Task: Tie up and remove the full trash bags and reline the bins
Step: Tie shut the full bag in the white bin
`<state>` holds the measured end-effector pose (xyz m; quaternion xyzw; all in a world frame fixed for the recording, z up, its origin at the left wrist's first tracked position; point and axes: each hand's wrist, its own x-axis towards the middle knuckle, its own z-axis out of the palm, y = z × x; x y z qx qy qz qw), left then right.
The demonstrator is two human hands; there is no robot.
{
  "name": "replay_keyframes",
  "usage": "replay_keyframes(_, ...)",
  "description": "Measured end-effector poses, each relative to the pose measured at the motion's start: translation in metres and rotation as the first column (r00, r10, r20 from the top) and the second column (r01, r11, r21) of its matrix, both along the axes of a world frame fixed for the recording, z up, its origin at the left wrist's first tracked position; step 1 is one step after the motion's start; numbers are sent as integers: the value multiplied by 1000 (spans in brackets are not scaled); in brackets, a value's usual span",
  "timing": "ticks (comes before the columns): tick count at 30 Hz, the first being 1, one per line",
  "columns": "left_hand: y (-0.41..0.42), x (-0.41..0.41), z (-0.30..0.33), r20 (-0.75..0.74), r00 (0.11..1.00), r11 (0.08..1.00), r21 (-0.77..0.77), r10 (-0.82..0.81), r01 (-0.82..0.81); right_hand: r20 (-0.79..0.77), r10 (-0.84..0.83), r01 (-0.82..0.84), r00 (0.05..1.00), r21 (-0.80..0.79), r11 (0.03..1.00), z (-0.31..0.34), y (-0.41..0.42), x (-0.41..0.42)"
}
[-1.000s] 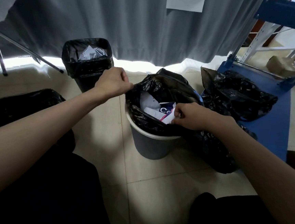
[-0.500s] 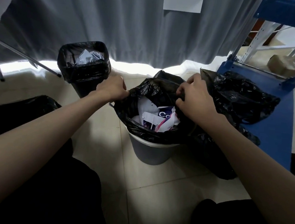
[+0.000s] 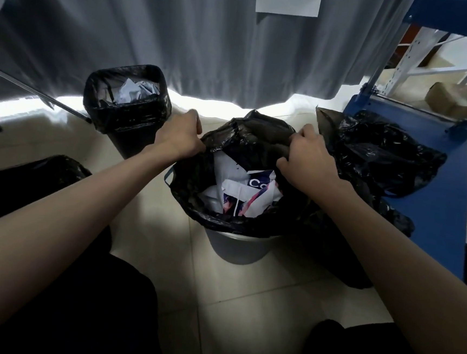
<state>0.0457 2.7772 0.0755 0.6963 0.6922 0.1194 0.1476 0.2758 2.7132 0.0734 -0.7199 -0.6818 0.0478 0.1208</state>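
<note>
A: Report the position of the full trash bag (image 3: 196, 196).

B: It sits inside the grey bin (image 3: 238, 248) on the tiled floor (image 3: 149, 226), with its black rim pulled up above the bin edge. Crumpled paper waste (image 3: 242, 191) is visible inside.

A: State of the left hand (image 3: 179, 135)?

B: Clamped on the bag's left rim, fingers curled around the plastic.

A: And the right hand (image 3: 310, 158)?

B: Clamped on the far right rim, gathering a fold of plastic. The two hands are apart, with the bag mouth open between them.

A: Other items?

B: A second lined bin (image 3: 125, 105) stands at rear left, holding paper. Loose black bags (image 3: 381, 153) lie at right, just beside the grey bin, partly on a blue shelf base (image 3: 444, 212). A grey curtain (image 3: 183, 31) hangs behind.
</note>
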Motion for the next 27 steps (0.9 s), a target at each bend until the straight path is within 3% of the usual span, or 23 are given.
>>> replay_keyframes(7, 1, -2, 9, -32, 999, 976, 218, 5, 3, 118, -31, 36, 993, -40, 999, 3, 1, 11)
replay_keyframes(9, 3, 0, 9, -43, 999, 982, 188, -27, 35, 155, -28, 32, 987, -22, 999, 4, 0, 11)
replay_keyframes(13, 5, 5, 0, -124, 984, 992, -20, -125, 123, 135, -49, 49, 990, 3, 999, 9, -3, 11)
replay_keyframes(16, 6, 6, -2, -111, 984, 989, -56, -141, 135, 136, -58, 58, 989, 0, 998, 10, -6, 15)
replay_keyframes(20, 10, 6, 8, -64, 992, 994, -8, -112, 111, 130, -62, 67, 990, -30, 997, 8, -7, 21)
replay_keyframes(27, 7, 0, 10, -234, 972, 982, 175, -29, 71, 158, -58, 61, 986, -17, 998, 5, -6, 21)
